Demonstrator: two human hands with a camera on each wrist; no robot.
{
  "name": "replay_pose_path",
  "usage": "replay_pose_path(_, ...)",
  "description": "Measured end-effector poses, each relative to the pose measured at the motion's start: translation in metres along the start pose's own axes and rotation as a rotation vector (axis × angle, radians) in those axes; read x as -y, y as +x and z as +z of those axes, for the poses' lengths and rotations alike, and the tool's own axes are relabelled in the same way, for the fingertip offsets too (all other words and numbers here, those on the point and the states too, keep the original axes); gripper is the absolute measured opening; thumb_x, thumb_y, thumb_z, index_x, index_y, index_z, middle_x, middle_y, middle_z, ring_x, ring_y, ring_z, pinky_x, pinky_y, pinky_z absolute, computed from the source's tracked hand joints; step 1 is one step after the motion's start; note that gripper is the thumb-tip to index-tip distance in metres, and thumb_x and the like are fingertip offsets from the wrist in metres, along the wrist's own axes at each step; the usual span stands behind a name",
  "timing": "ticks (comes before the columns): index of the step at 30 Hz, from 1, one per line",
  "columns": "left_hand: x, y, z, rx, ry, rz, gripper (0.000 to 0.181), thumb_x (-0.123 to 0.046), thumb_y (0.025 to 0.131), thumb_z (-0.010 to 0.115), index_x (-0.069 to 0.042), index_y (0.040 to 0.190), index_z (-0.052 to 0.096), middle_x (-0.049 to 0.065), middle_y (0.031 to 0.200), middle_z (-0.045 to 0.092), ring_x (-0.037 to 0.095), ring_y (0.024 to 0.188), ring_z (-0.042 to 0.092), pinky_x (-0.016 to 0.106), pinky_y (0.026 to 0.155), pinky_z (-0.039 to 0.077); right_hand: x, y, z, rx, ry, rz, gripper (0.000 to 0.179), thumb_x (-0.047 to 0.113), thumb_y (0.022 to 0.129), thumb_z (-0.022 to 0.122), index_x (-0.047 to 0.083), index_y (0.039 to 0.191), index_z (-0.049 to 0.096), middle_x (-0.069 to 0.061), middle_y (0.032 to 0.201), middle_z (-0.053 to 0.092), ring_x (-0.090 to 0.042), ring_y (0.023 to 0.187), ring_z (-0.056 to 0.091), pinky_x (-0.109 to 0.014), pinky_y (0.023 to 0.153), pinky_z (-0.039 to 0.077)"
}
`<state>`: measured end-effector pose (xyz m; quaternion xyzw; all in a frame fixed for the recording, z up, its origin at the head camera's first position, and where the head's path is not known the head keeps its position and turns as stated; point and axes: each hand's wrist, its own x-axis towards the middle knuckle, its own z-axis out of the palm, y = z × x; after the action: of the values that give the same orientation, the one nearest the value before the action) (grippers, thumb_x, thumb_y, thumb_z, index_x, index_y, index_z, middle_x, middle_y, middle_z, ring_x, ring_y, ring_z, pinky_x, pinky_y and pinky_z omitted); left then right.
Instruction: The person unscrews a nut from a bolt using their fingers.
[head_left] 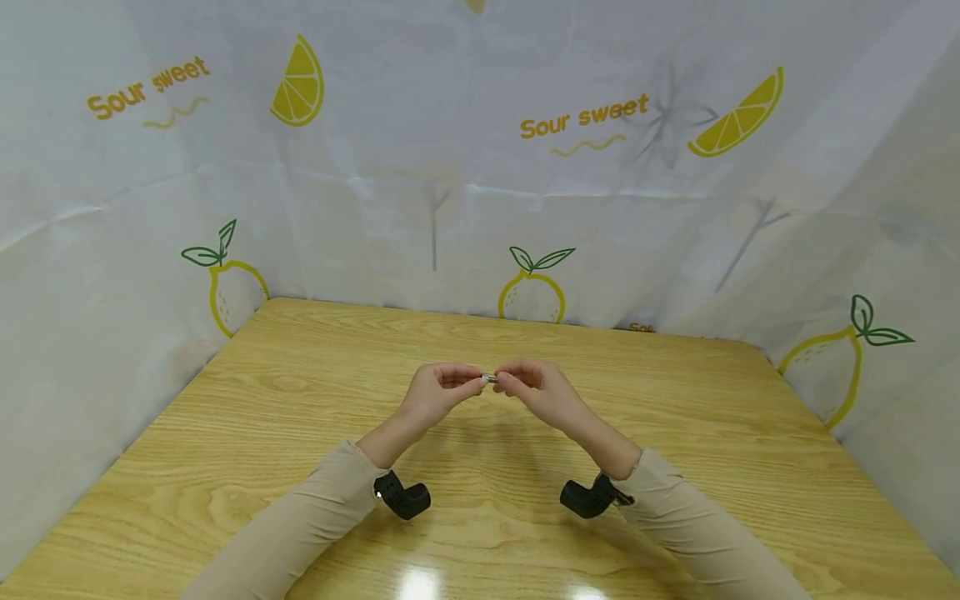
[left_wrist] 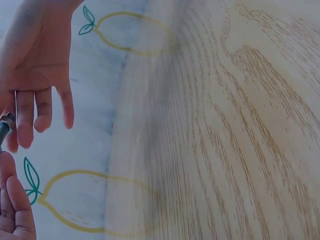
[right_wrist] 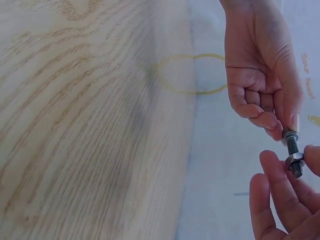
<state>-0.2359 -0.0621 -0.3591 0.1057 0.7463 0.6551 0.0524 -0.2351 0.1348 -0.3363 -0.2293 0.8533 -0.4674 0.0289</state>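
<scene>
A metal bolt (head_left: 489, 379) is held level between both hands, above the table. My left hand (head_left: 435, 393) pinches its head end between thumb and fingers; the head itself is mostly hidden. In the right wrist view, bare thread of the bolt (right_wrist: 293, 145) shows between the hands, and a hex nut (right_wrist: 295, 158) sits on it near the free tip. Thumb and fingers of my right hand (head_left: 547, 393) pinch that nut from its sides. The left wrist view catches only the nut (left_wrist: 9, 117) and a bit of thread at its edge.
Beneath the hands spreads a wood-grain table (head_left: 480, 533). A white cloth (head_left: 420, 150) printed with lemons and lettering hangs behind it and along both sides. Black wrist mounts (head_left: 405, 497) jut inward from the sleeves.
</scene>
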Motion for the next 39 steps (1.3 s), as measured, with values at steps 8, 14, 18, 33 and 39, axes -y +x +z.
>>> replay_pose_path(8,-0.0004,-0.0002,0.001,-0.012,0.004,0.005,0.022,-0.016,0.087,0.067,-0.004,0.105,0.07,0.011,0.101,0.07,0.01,0.084,0.066,0.046,0.09,0.051,-0.0016,-0.0007,0.0011,-0.049,-0.018,0.002,0.023,0.016,0.088,0.065,0.007,0.109,0.064,-0.012,0.106,0.066,-0.025,0.097,0.062,-0.034,0.081,0.053)
replay_pose_path(14,0.0002,0.0004,0.0015,-0.01,-0.001,0.001,0.023,-0.016,0.087,0.067,-0.004,0.106,0.07,0.011,0.101,0.07,0.012,0.085,0.066,0.046,0.09,0.051,-0.001,-0.0016,0.0009,-0.021,0.034,0.004,0.033,0.022,0.091,0.061,0.003,0.118,0.059,-0.017,0.113,0.063,-0.031,0.102,0.061,-0.037,0.084,0.053)
replay_pose_path(18,-0.0003,-0.0004,0.0013,-0.007,0.002,-0.004,0.023,-0.016,0.087,0.066,-0.005,0.107,0.07,0.012,0.103,0.07,0.012,0.086,0.066,0.046,0.091,0.051,-0.0015,-0.0016,0.0002,0.025,0.023,0.011,0.032,0.025,0.097,0.052,0.0,0.115,0.062,-0.017,0.105,0.068,-0.037,0.101,0.061,-0.043,0.087,0.053)
replay_pose_path(33,0.0005,0.0004,0.0011,-0.004,0.008,-0.003,0.024,-0.017,0.087,0.066,-0.006,0.108,0.069,0.011,0.104,0.07,0.017,0.089,0.066,0.046,0.091,0.051,0.0013,-0.0022,-0.0008,0.022,0.04,0.027,0.034,0.024,0.094,0.056,0.002,0.12,0.058,-0.018,0.111,0.065,-0.033,0.101,0.061,-0.04,0.086,0.052)
replay_pose_path(39,0.0009,-0.0002,0.0011,-0.004,0.001,0.0,0.024,-0.017,0.087,0.066,-0.005,0.108,0.069,0.011,0.103,0.07,0.022,0.091,0.066,0.046,0.09,0.051,-0.0011,-0.0024,-0.0008,0.037,0.027,0.056,0.031,0.025,0.097,0.05,0.001,0.112,0.063,-0.017,0.101,0.069,-0.036,0.1,0.062,-0.045,0.088,0.051)
